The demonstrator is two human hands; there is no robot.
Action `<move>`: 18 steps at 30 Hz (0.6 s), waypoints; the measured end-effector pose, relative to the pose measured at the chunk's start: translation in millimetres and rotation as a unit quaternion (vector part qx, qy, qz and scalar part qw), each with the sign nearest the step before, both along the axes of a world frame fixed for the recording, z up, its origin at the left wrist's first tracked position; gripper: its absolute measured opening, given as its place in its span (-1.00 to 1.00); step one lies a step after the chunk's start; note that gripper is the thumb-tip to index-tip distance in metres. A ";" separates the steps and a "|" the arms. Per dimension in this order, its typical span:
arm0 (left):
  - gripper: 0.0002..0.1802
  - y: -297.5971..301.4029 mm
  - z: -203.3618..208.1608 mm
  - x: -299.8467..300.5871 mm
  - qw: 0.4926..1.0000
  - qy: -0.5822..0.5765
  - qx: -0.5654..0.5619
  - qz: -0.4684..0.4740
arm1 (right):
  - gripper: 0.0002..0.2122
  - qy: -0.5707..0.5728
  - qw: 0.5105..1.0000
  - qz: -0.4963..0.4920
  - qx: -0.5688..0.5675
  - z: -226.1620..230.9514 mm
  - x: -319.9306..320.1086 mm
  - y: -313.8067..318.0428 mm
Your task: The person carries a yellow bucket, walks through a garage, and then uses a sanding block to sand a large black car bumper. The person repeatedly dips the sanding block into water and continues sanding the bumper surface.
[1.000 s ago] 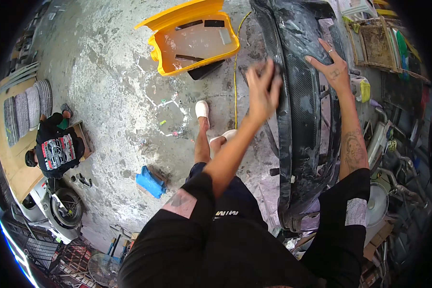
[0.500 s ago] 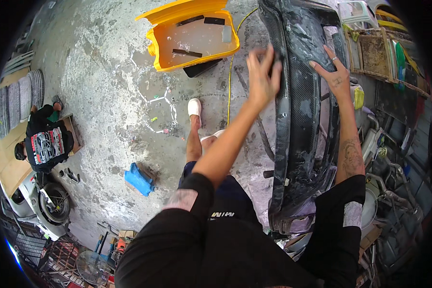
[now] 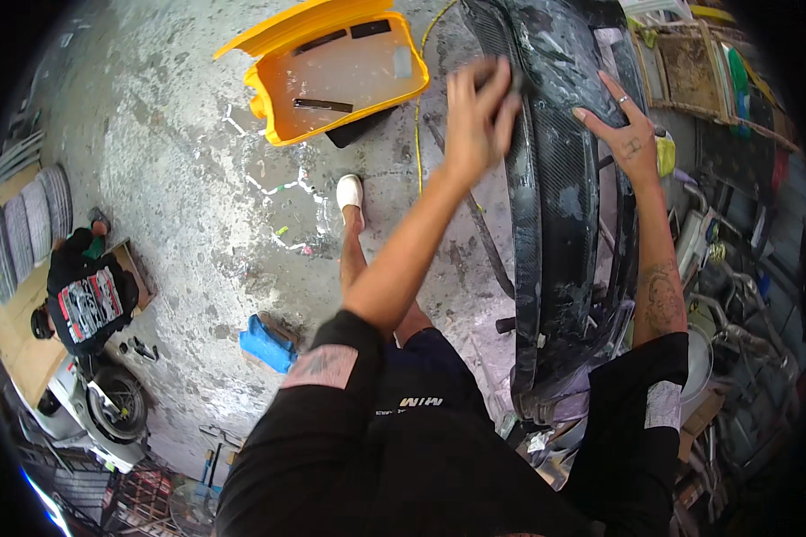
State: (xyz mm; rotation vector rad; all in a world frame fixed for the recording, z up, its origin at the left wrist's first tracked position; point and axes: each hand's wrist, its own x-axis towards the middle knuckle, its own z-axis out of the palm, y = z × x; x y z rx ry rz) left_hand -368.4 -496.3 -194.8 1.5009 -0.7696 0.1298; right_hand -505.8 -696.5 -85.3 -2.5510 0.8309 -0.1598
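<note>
A long black car bumper (image 3: 564,233) with a carbon-fibre weave stands at my right, its surface wet and streaked with whitish residue. My left hand (image 3: 479,121) is pressed to its left edge near the far end, fingers bent and blurred by motion. Something dark shows at those fingertips; I cannot make out what it is. On the bumper's right side my right hand (image 3: 628,134) lies spread, thumb and fingers apart, steadying against the surface and holding nothing else.
A yellow open tub (image 3: 273,125) of cloudy water with several dark blocks stands ahead. A yellow hose (image 3: 419,134) runs beside it. A blue cloth (image 3: 268,343) lies on the floor. At left another person (image 3: 89,286) crouches near a motorbike (image 3: 107,407) and tyres (image 3: 31,228). Metal parts (image 3: 734,313) crowd the right.
My left hand has shifted slightly toward the far end along the bumper's edge. My right hand stays on the bumper. The whole view has turned and moved a little.
</note>
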 end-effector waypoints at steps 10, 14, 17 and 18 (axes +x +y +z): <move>-0.42 30.2 -4.3 -35.7 0.996 -0.006 0.040 -0.077 | -0.29 -0.009 1.000 0.013 -0.025 -2.0 -17.1 -3.6; -0.42 -25.8 -8.0 53.6 1.000 -0.008 0.013 0.002 | -0.30 0.007 1.000 0.013 0.001 -2.7 1.6 3.1; -0.51 21.0 -5.9 -28.6 0.999 0.025 0.010 -0.029 | -0.30 0.023 1.000 -0.001 -0.010 1.2 -10.7 -6.0; -0.57 32.8 -0.6 -40.3 0.996 0.058 0.028 -0.055 | -0.30 0.014 1.000 0.005 -0.018 0.9 -11.4 -7.0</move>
